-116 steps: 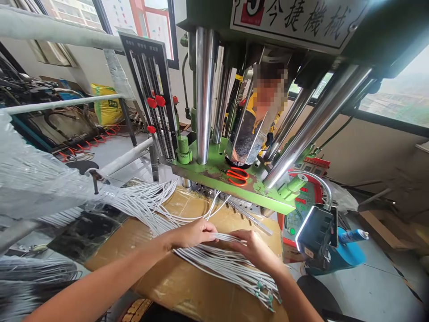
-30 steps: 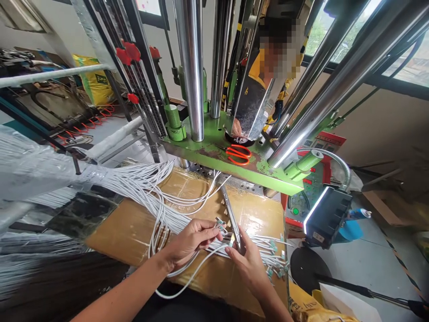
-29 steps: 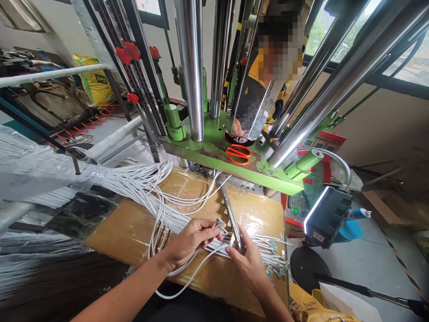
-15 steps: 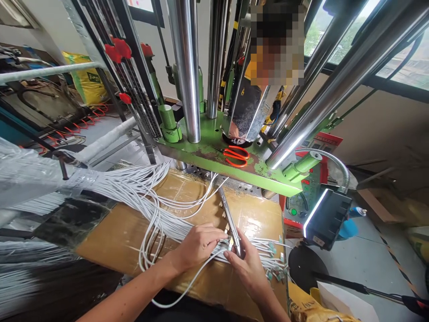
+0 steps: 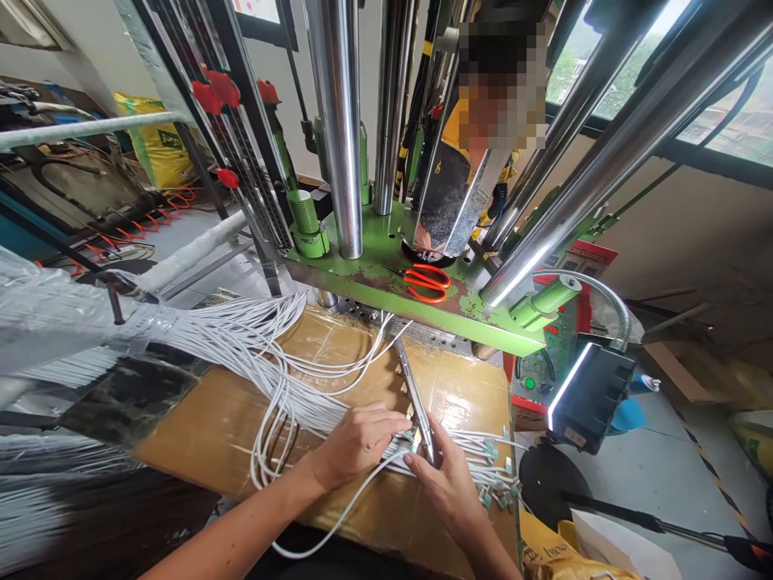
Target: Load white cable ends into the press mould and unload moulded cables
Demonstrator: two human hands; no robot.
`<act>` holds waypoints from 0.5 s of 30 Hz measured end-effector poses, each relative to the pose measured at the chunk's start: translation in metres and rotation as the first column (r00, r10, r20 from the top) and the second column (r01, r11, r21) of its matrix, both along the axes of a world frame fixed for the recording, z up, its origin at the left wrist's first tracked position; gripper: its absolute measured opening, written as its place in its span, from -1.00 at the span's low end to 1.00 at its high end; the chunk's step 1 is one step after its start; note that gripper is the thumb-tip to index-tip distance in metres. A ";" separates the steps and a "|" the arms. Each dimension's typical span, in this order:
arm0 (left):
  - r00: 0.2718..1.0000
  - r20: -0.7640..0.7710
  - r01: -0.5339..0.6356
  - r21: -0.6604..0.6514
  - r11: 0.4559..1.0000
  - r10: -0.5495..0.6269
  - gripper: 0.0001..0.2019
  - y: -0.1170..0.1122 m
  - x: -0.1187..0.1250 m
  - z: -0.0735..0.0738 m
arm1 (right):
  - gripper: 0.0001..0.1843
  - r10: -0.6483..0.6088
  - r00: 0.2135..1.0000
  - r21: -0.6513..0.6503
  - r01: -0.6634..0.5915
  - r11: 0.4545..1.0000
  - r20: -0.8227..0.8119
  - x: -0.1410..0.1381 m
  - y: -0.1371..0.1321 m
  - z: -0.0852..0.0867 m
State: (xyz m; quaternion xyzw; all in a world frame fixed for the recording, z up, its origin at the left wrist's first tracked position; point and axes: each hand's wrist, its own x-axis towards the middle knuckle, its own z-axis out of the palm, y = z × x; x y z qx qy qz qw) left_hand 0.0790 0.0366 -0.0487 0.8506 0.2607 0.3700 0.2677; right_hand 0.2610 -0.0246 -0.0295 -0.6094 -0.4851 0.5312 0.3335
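Observation:
My right hand (image 5: 448, 474) grips the lower end of a slim metal bar (image 5: 414, 391), thumb on one side and fingers on the other. Small gold-coloured pieces sit along the bar's left edge. My left hand (image 5: 355, 439) is closed beside the bar, its fingertips pinched at the end of a white cable, mostly hidden by the fingers. By my right thumb, a cable plug (image 5: 416, 439) with a teal part touches the bar, and its white lead (image 5: 344, 515) loops down to the left. Beneath both hands lies a bundle of white cables (image 5: 314, 407).
Brown cardboard (image 5: 205, 427) covers the work surface. Behind it is a green press plate (image 5: 374, 286) with steel columns and orange-handled scissors (image 5: 426, 283) on it. Teal-ended plugs (image 5: 492, 475) lie at right, near a lit lamp (image 5: 589, 395). Another person (image 5: 452, 185) stands behind the press.
My hands and the bar hold almost the same position. The left fingertips have shifted very slightly along the bar, and the view has moved a little.

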 end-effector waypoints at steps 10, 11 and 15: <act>0.953 0.100 -0.146 -0.678 0.721 0.287 -0.79 0.010 -0.004 0.026 | -0.47 -0.037 0.999 0.014 0.037 0.999 -0.034 -0.002 0.003 0.005; 0.948 0.102 -0.133 -0.734 0.665 0.303 -0.77 0.011 -0.005 0.028 | -0.44 -0.047 0.998 0.009 0.047 0.999 -0.044 -0.003 0.003 0.005; 0.964 0.054 -0.127 -0.769 0.627 0.262 -0.76 0.016 -0.007 0.034 | -0.35 -0.069 0.996 -0.016 0.068 0.998 -0.052 -0.003 0.002 0.002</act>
